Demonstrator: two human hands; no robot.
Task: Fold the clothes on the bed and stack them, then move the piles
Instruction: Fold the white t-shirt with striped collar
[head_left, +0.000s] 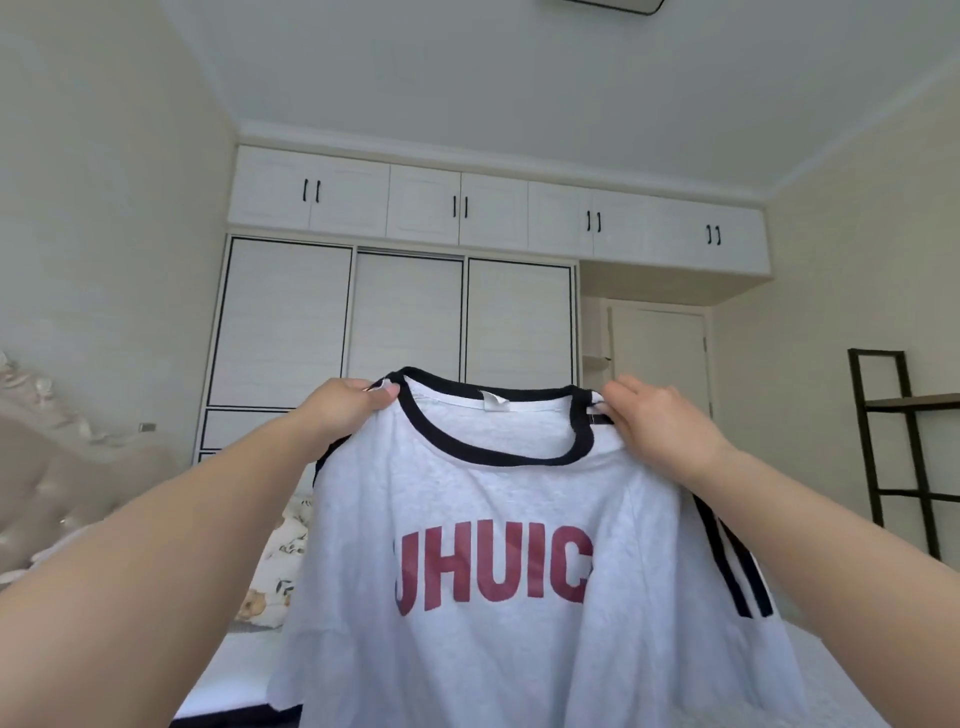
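Hands hold a T-shirt (493, 597) up in the air at its shoulders, front facing the camera. It is pale grey with a black collar, black sleeve stripes and red letters across the chest (they read "UHUIC", cut off by folds). The left hand (345, 408) has its grip pinched on the shoulder seam beside the collar, thumb on top. The right hand (652, 428) grips the other shoulder, fingers curled over the fabric. The shirt's hem hangs down over the bed (244, 670). Behind stand a white wardrobe (395, 322) and a dark shelf (898, 447).
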